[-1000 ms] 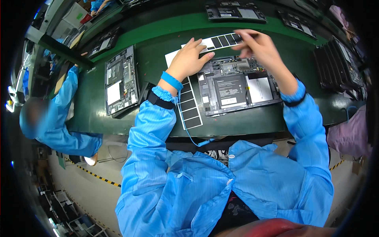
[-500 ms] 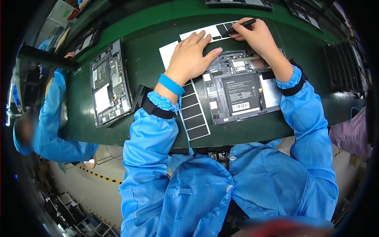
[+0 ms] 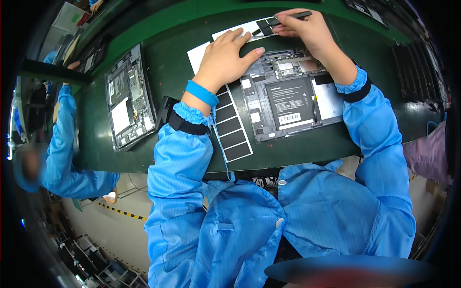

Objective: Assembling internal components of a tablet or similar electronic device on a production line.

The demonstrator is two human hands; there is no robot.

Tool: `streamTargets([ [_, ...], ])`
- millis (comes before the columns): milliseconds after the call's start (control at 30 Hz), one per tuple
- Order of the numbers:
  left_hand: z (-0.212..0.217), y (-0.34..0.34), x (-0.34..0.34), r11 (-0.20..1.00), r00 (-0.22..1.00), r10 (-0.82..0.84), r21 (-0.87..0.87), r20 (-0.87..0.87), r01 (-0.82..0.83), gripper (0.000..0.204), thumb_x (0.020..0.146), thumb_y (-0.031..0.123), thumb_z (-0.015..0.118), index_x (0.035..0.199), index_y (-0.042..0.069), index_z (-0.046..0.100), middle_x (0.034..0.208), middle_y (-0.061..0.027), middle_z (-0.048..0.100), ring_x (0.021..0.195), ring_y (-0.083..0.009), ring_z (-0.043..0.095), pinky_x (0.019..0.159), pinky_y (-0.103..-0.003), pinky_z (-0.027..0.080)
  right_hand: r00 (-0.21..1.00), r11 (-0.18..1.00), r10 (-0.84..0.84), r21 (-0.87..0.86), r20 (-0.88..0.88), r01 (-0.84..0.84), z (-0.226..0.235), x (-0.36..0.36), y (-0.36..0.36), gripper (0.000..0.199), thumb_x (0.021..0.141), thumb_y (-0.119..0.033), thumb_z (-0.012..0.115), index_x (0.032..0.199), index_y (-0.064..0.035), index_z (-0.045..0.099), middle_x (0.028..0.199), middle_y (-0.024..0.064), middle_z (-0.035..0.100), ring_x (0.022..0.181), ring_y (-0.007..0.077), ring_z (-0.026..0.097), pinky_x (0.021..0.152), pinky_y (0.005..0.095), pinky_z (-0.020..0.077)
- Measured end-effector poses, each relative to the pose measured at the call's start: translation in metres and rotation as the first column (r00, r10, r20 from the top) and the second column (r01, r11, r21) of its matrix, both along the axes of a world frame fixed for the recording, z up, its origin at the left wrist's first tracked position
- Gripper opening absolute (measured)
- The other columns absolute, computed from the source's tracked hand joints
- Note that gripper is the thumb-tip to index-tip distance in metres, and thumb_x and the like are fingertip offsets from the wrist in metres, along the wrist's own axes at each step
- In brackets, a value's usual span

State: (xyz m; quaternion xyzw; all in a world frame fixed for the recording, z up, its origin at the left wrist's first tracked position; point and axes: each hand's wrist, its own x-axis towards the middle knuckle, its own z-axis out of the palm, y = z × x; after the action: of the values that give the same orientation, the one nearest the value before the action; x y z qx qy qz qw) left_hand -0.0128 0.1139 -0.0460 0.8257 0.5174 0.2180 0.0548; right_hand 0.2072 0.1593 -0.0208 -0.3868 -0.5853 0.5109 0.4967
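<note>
My left hand (image 3: 222, 58) lies with fingers spread over a white sheet of black stickers (image 3: 246, 30) at the far side of the bench. My right hand (image 3: 309, 34) grips slim black tweezers (image 3: 297, 17) over the same sheet, their thin end pointing left near my left fingertips. A second white sheet with a column of black rectangles (image 3: 233, 137) runs toward me beneath my left wrist. Right of it lies an opened laptop base (image 3: 263, 126), its black battery (image 3: 290, 103) and circuit board (image 3: 288, 67) showing. My right forearm crosses its right edge.
Another opened laptop base (image 3: 129, 103) lies left on the green bench (image 3: 182, 156). A black rack of upright slats (image 3: 417, 72) stands right. Further laptop parts (image 3: 366, 13) lie at the back. A co-worker's blue sleeve (image 3: 62, 120) is at the left, a purple sleeve (image 3: 427, 151) at the right.
The view has shifted slightly. My right hand and the tweezers have moved a little up and left along the sticker sheet. My left hand stays spread on the sheets.
</note>
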Motion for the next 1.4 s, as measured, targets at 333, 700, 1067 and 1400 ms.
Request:
streamTargets([
  [333, 0.043, -0.020, 0.034, 0.969, 0.868, 0.098, -0.244, 0.486, 0.027, 0.029, 0.088, 0.024, 0.055, 0.098, -0.001, 0.064, 0.083, -0.0095, 0.065, 0.076, -0.0188, 0.059, 0.070, -0.030, 0.047, 0.999, 0.992, 0.023, -0.123, 0.040, -0.018, 0.004, 0.090, -0.057, 0.027, 0.088, -0.019, 0.062, 0.102, 0.0038, 0.063, 0.088, 0.0150, 0.067, 0.083, 0.0201, 0.068, 0.071, 0.0250, 0.0550],
  [700, 0.038, -0.016, 0.068, 0.821, 0.900, 0.184, -0.565, 0.394, 0.080, 0.031, 0.087, 0.024, 0.064, 0.096, -0.006, 0.062, 0.069, -0.0048, 0.064, 0.051, -0.0059, 0.050, 0.048, -0.020, 0.039, 0.996, 0.986, 0.050, -0.155, -0.070, -0.060, -0.005, 0.084, -0.056, 0.024, 0.087, -0.015, 0.063, 0.101, 0.0045, 0.063, 0.089, 0.0150, 0.067, 0.083, 0.0207, 0.068, 0.073, 0.0249, 0.0552],
  [1067, 0.041, -0.008, 0.078, 0.770, 0.861, 0.221, -0.624, 0.457, 0.133, 0.025, 0.086, 0.019, 0.066, 0.093, -0.005, 0.064, 0.068, -0.0046, 0.063, 0.051, -0.0055, 0.050, 0.047, -0.020, 0.039, 0.998, 0.992, 0.002, -0.124, -0.068, -0.011, -0.005, 0.085, -0.056, 0.025, 0.088, -0.016, 0.062, 0.103, 0.0044, 0.063, 0.089, 0.0154, 0.067, 0.083, 0.0207, 0.068, 0.073, 0.0249, 0.0554],
  [1400, 0.037, -0.005, 0.085, 0.820, 0.915, 0.190, -0.570, 0.357, 0.053, 0.025, 0.088, 0.019, 0.062, 0.082, -0.005, 0.062, 0.063, -0.0037, 0.061, 0.051, -0.0070, 0.051, 0.048, -0.022, 0.040, 0.999, 0.994, -0.041, -0.100, 0.025, 0.043, -0.005, 0.081, -0.060, 0.022, 0.087, -0.013, 0.062, 0.100, 0.0051, 0.064, 0.088, 0.0159, 0.067, 0.083, 0.0213, 0.068, 0.074, 0.0261, 0.0559],
])
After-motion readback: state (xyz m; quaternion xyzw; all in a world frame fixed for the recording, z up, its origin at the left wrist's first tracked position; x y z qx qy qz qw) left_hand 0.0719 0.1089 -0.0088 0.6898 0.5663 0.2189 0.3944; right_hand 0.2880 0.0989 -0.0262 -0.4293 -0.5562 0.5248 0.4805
